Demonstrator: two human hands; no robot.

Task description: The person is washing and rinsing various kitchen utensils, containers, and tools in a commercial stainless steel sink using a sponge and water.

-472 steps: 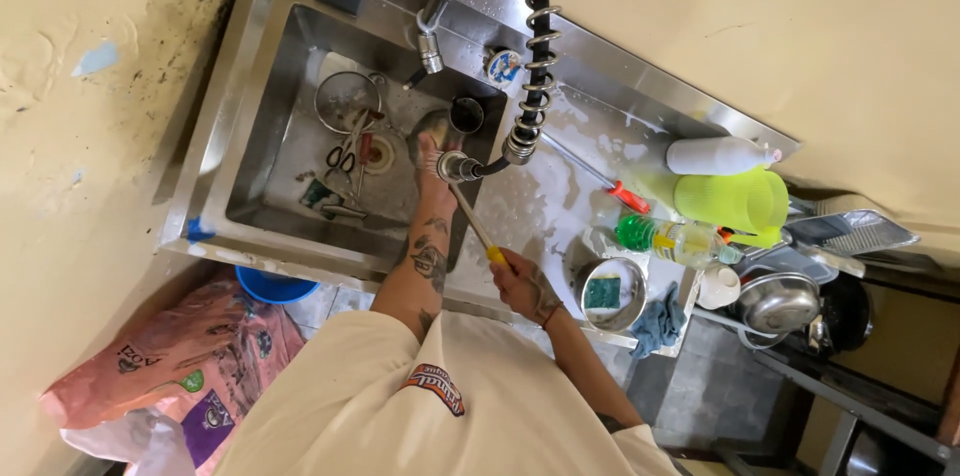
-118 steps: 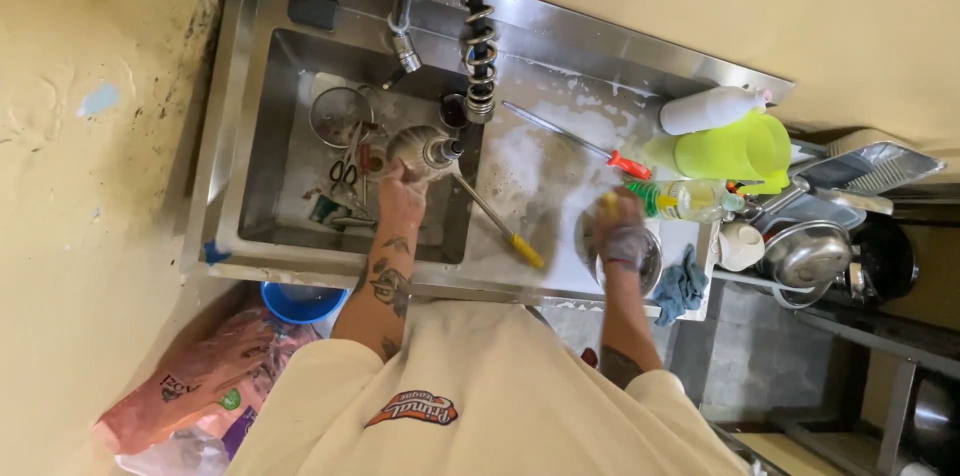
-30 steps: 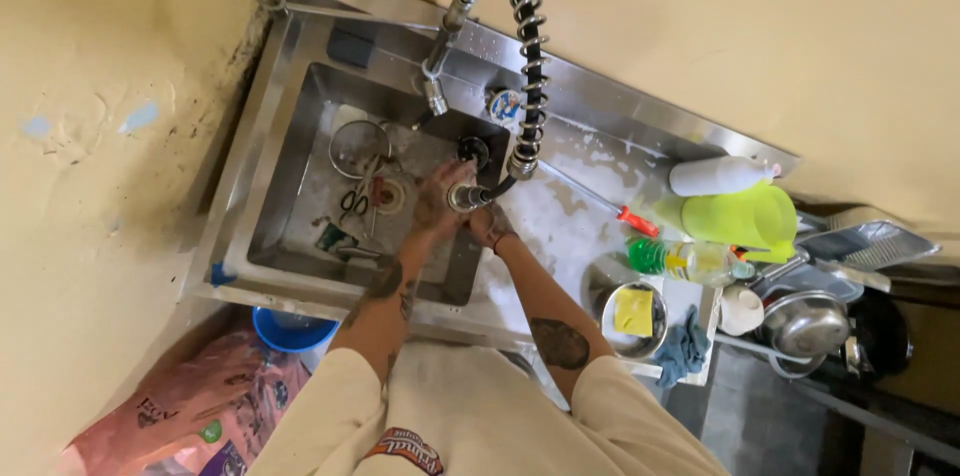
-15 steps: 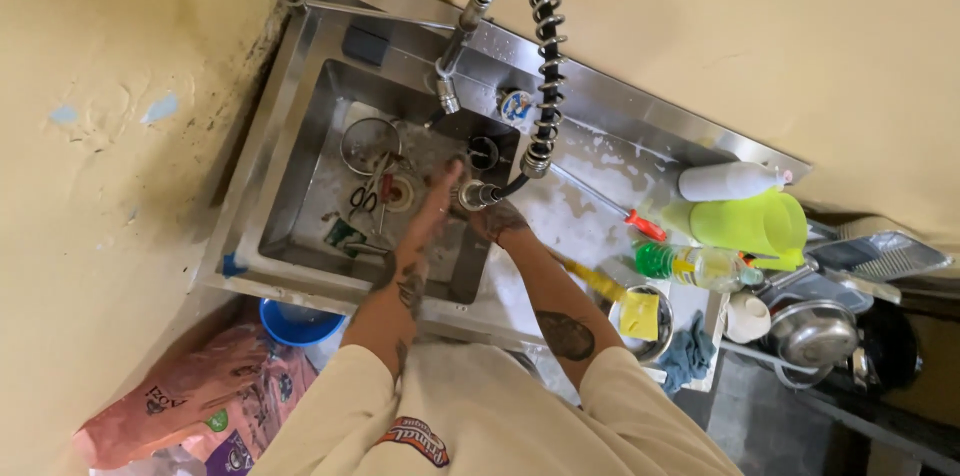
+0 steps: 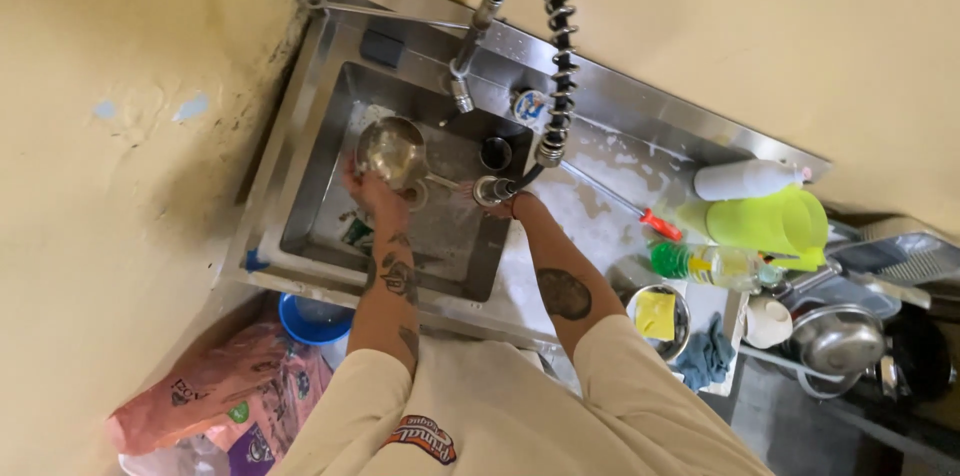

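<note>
Steel-grey and round, a small metal pot (image 5: 392, 151) is gripped in the left hand (image 5: 372, 198) over the stainless sink basin (image 5: 330, 191). The right hand (image 5: 508, 204) closes on the spring faucet's lever (image 5: 488, 191). Rinsing looks underway; next, turning the pot under the spray head (image 5: 461, 96). Right of that hand stand a green dish-soap bottle (image 5: 700, 263) and a lime plastic jug (image 5: 768, 222); pink printed bags (image 5: 215, 398) lie below the left arm.

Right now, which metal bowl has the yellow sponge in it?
The small bowl on the counter by the right elbow; the one in the left hand holds no sponge.
</note>
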